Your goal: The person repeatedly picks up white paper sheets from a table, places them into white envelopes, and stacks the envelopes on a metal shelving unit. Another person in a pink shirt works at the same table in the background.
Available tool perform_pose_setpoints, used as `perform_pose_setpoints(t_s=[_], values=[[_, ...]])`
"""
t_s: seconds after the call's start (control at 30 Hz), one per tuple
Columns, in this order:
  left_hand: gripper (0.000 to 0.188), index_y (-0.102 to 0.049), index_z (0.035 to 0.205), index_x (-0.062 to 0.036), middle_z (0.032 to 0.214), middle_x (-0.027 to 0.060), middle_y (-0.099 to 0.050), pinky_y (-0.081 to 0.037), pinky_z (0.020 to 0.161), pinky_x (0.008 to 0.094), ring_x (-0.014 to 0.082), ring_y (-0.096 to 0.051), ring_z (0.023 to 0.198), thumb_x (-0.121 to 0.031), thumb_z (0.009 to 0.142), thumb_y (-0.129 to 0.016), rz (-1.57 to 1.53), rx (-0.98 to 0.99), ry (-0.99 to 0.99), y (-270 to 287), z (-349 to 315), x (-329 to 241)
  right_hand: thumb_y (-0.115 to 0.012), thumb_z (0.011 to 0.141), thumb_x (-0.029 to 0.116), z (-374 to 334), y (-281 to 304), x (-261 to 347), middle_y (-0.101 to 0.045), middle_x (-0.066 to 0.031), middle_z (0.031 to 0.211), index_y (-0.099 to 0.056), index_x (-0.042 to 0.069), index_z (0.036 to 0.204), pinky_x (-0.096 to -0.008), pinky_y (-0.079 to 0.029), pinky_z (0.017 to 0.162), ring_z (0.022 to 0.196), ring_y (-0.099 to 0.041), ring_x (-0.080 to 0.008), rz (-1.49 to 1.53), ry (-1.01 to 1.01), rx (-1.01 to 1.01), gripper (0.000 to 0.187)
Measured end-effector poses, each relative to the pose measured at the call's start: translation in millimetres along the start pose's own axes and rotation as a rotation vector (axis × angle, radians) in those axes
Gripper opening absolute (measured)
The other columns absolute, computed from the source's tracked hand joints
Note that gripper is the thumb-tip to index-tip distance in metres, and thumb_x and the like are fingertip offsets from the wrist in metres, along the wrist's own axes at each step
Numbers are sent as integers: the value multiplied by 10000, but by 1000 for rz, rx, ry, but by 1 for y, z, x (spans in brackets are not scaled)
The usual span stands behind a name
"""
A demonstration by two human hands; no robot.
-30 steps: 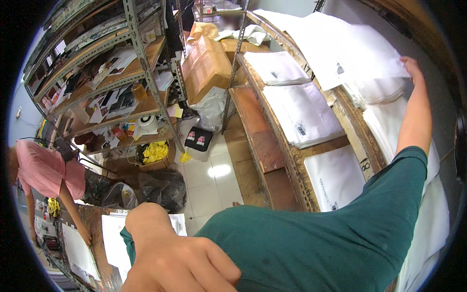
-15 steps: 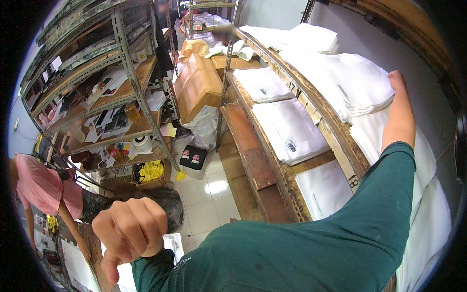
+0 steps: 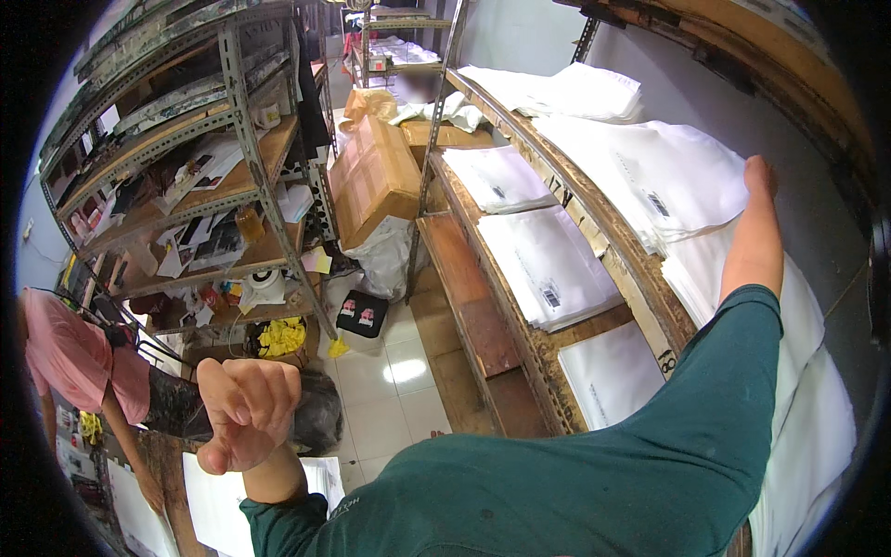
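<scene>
right hand: at the far end of a bare forearm, the right hand [image 3: 759, 176] meets the outer corner of a printed stack [image 3: 640, 172] of white sheets; its fingers are turned out of sight, and from here i cannot tell whether they pinch a sheet.
printed stack: lies on the upper wooden shelf [image 3: 677, 311], a dark mark on its top sheet, just in front of another white pile [image 3: 585, 93].
left hand: the left hand [image 3: 246, 413] is raised in front of a green shirt [image 3: 520, 487], fingers curled into a loose fist, thumb tip jutting downward.
lower shelf: three more stacks of white sheets [image 3: 548, 265] sit in a row beneath the upper one.
right side: long white sheets [image 3: 803, 418] hang down beside the green sleeve.
desk: at lower left, a co-worker in a pink shirt [image 3: 88, 348] rests an arm by a white sheet [image 3: 139, 515] on the brown desk [image 3: 172, 455].
behind: a cluttered metal rack [image 3: 246, 121], a taped cardboard box [image 3: 376, 181] and a yellow bundle [image 3: 281, 336] line the tiled floor [image 3: 408, 357].
</scene>
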State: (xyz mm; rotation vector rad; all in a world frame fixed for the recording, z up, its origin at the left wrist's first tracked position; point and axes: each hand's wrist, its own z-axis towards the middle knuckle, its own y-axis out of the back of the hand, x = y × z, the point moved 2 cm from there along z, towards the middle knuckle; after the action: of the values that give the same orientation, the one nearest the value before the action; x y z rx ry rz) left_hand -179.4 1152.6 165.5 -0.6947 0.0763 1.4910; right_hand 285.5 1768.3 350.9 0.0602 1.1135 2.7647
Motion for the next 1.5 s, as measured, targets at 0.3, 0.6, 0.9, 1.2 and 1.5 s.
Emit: perform_pose_setpoints(t_s=[0.3,0.6,0.9,1.2,1.5], values=[[452,-481,783,-90,534,-8,-422,-291,428,238,104,-378,427,-470,663,-694,-19,22,52,-8,-2,9,-530,787,180,-12,2,21,-582,-163,1080,-633,128,977,-388,-420,886,1035,-544,-308,199,120,139,222],[456,-540,803,-81,546,8,-469,-288,426,246,111,-387,423,-478,647,-704,-101,92,111,-21,-2,21,-577,743,176,-13,3,140,-472,-72,1278,-515,248,1204,-360,-357,975,1172,-434,-273,406,302,315,470],[481,-548,835,-54,556,26,-480,-279,442,254,117,-397,443,-468,646,-705,-106,54,116,-22,-23,13,-691,574,533,-127,87,308,-590,-93,1035,-602,95,1073,-431,-459,761,952,-549,-236,313,654,784,670],[469,-540,821,-53,555,24,-472,-283,444,258,116,-394,445,-456,650,-709,-52,5,88,-19,-40,-6,-660,600,231,-103,63,318,-649,-121,929,-673,59,869,-322,-438,815,889,-593,-230,529,692,581,320],[473,-519,823,-56,551,15,-459,-290,454,259,119,-393,456,-454,652,-707,-24,5,115,-15,-42,-10,-566,763,395,-102,85,296,-581,-109,1067,-599,95,1075,-444,-423,833,971,-538,-238,639,432,717,434]])
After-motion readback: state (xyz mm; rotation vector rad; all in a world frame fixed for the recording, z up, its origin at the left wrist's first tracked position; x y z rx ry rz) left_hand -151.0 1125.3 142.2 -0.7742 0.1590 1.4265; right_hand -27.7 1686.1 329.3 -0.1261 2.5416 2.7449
